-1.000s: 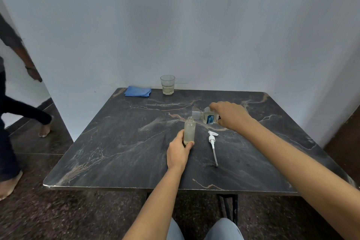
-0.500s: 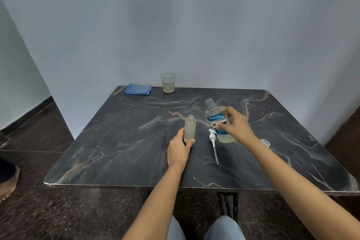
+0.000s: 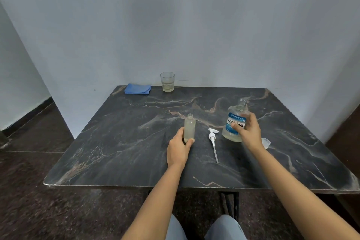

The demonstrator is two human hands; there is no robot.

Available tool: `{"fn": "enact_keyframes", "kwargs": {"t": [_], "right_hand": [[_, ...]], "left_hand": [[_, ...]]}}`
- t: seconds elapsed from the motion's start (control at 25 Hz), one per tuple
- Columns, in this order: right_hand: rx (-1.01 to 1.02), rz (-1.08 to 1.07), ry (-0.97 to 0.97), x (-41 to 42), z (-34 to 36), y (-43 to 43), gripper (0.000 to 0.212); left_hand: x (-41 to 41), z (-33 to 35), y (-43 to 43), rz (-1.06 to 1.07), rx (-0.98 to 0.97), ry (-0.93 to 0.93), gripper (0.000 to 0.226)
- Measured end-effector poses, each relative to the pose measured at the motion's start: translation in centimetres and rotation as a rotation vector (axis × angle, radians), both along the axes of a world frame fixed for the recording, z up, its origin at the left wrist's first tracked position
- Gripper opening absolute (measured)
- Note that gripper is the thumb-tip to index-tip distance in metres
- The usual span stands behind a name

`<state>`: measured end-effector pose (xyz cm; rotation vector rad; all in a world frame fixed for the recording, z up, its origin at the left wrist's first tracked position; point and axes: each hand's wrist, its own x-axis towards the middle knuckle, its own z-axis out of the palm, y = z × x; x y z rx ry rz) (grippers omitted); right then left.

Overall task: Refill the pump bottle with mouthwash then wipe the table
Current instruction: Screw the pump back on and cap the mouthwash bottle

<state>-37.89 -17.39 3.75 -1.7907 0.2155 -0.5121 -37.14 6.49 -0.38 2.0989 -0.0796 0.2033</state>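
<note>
One dark marble desk (image 3: pixel 126 152) carries everything. Right grip (image 3: pixel 250 132) holds the uncapped Listerine mouthwash bottle (image 3: pixel 233 121) right of centre; left grip (image 3: pixel 178 148) clasps the open frosted pump bottle (image 3: pixel 189 127) standing mid-desk. Between them lies the white pump head (image 3: pixel 212 137).

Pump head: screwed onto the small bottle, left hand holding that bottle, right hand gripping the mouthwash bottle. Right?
Not screwed on: the pump head lies loose on the table between the bottles, and the small bottle is uncapped. The left hand does hold it, and the right hand grips the mouthwash bottle. Head view shows it.
</note>
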Motion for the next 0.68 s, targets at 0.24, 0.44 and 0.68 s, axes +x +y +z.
{"fn": "enact_keyframes", "kwargs": {"t": [0.24, 0.44, 0.68], "right_hand": [[-0.063, -0.354, -0.056, -1.5, 0.2, 1.9, 0.071], [-0.456, -0.256, -0.215, -3.2, -0.6, 7.9, 0.017], [-1.042, -0.072, 0.389, 1.2, 0.3, 9.1, 0.035]], "left_hand": [[0.0, 0.0, 0.0, 0.007, 0.006, 0.01, 0.045], [0.1, -0.1, 0.1, 0.004, 0.006, 0.0, 0.044], [-0.1, 0.0, 0.1, 0.0, 0.005, -0.005, 0.046]]}}
